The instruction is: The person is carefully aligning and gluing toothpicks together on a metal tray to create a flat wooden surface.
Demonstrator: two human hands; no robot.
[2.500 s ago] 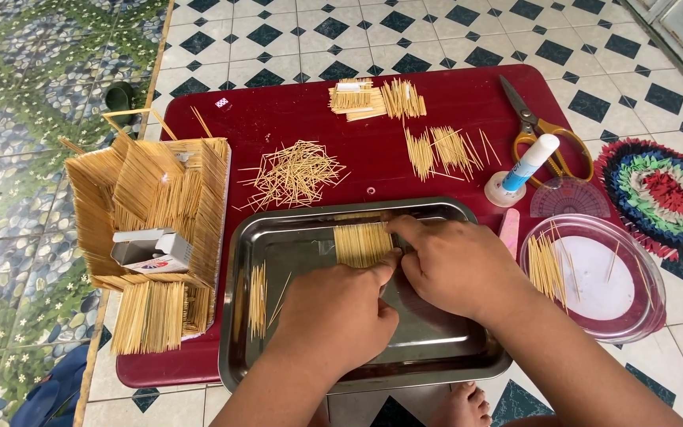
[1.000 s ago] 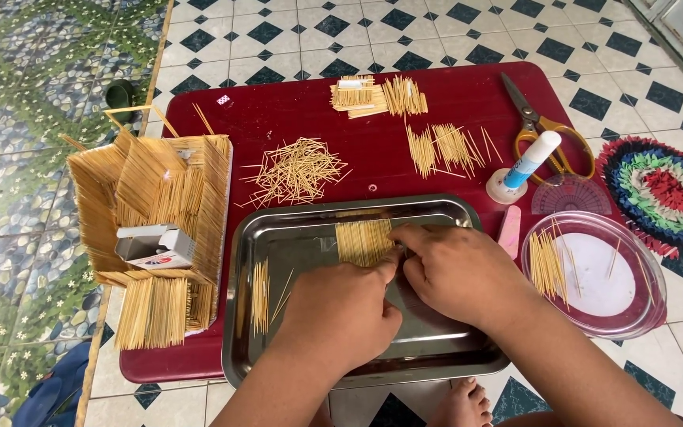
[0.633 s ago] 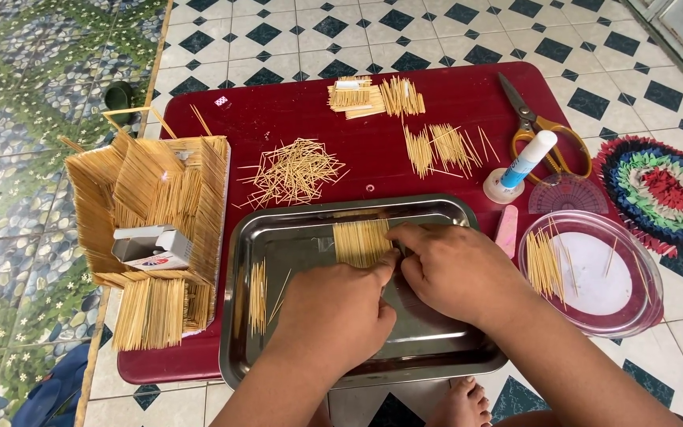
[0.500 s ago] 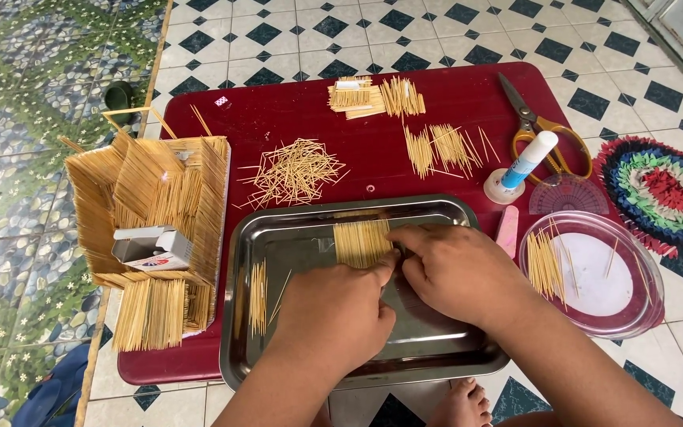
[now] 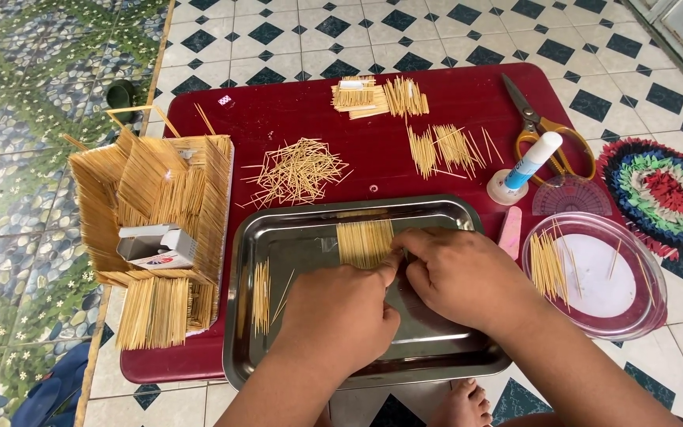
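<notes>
Both my hands rest inside a shiny metal tray (image 5: 254,237) on a low dark-red table (image 5: 278,111). My left hand (image 5: 341,312) and my right hand (image 5: 464,277) meet with their fingertips pinched at the right edge of a flat row of thin wooden sticks (image 5: 364,241) lying side by side in the tray. A smaller bunch of sticks (image 5: 261,286) lies at the tray's left side. What sits between the fingertips is hidden.
A stick-built model with a small box on it (image 5: 156,229) stands at the left. Loose stick piles (image 5: 298,170), a glue stick (image 5: 527,162), yellow-handled scissors (image 5: 543,130), a clear lid holding sticks (image 5: 594,277) and a colourful round mat (image 5: 666,194) surround the tray.
Almost nothing differs; both hands stay at the stick row, with only slight finger shifts.
</notes>
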